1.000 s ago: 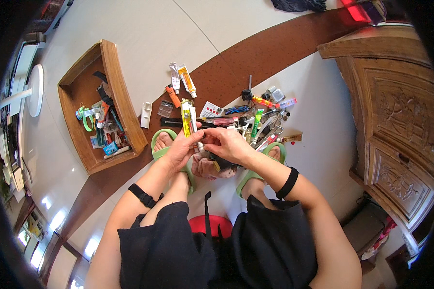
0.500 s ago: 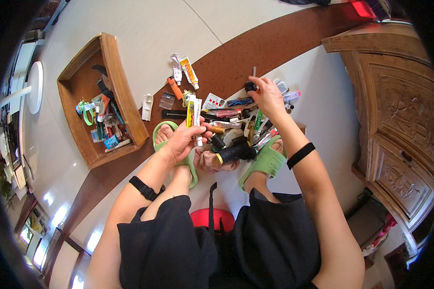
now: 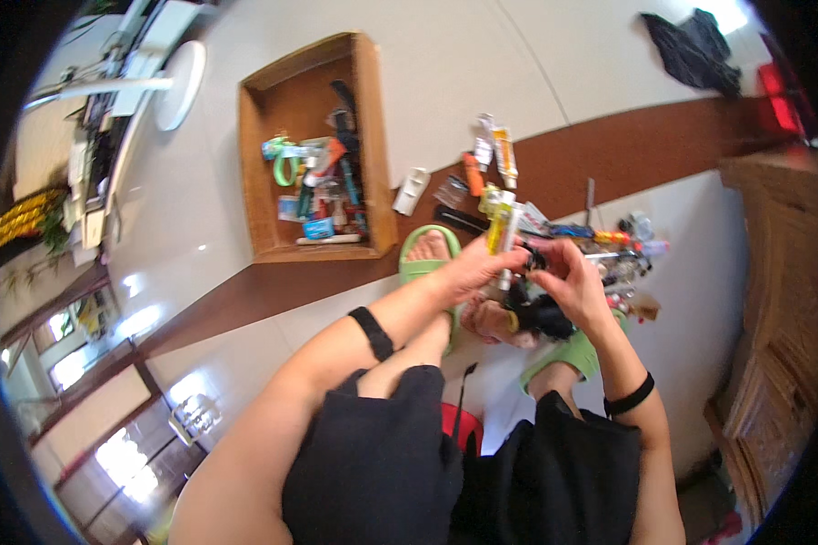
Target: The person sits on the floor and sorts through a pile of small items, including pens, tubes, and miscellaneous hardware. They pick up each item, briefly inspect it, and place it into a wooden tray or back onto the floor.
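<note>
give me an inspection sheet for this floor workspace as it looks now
surface: pale tiled floor with a brown band across it
job's things: yellow tube in the left hand; small dark piece at the right hand
clutter: pile of small tubes and pens by the feet; wooden tray of assorted items; dark cloth
hands: both pinching, close together
cables: thin dark cord between the legs
surroundings: carved wooden cabinet; green sandals

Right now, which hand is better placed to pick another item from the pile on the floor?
Probably the right hand: it is beside the pile, and its fingers only touch a small black part. The left hand already grips the yellow tube.
</note>
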Demonstrator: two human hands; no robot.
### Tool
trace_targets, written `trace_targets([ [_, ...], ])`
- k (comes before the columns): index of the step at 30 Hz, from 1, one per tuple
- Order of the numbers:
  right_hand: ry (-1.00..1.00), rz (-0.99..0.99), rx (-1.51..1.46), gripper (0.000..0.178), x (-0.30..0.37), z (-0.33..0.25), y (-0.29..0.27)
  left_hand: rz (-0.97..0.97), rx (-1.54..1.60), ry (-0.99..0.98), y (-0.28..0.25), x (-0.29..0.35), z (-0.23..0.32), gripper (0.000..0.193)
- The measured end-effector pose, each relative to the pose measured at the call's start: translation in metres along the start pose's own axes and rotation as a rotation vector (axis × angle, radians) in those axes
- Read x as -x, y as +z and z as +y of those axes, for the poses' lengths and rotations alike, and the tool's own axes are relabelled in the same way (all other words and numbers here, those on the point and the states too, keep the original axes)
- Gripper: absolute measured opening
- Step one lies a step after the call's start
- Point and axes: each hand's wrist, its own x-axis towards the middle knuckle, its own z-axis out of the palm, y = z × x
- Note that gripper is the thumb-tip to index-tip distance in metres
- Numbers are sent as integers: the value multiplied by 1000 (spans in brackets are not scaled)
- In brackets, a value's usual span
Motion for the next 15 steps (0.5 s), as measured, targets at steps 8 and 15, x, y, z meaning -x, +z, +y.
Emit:
trace_targets([
  [8, -188, -100, -56, 43, -7, -26, 34, 121, -39, 118, -24, 39, 29, 24],
  [15, 29, 15, -185, 27, 5, -8, 20, 823, 32, 688, -118, 89, 99, 28],
])
